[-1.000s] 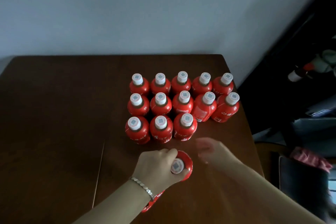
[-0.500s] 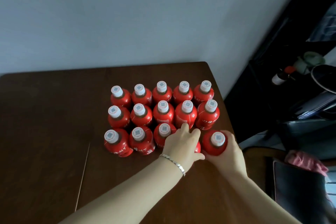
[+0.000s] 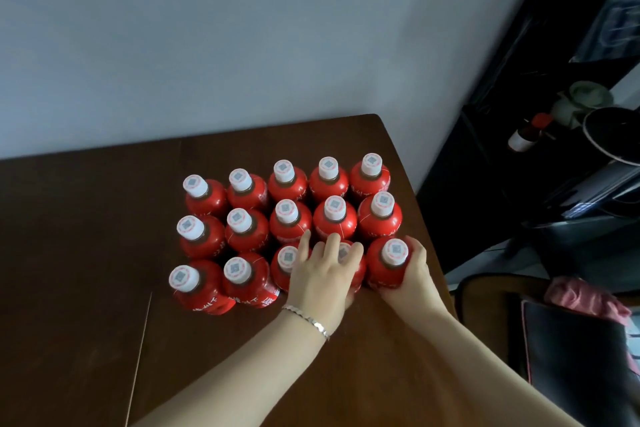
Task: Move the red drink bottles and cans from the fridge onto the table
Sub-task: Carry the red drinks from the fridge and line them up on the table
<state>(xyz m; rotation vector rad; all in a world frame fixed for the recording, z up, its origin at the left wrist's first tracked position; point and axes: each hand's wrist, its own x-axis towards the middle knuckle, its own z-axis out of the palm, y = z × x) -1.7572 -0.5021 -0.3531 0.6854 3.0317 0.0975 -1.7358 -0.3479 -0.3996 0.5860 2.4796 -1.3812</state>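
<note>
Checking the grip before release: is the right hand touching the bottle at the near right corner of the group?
Touching. The head view shows the right hand curled round the corner bottle, fingers against its red side.

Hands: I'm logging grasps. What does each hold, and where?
Left hand grips a front-row bottle over its cap; right hand grips the end bottle round its body.

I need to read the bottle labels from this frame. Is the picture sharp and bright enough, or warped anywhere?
Head view: dim, flat light, the table very dark; caps sharp, label text on the red bottles too soft to read; the wide-angle lens splays the outer bottles outward.
</note>
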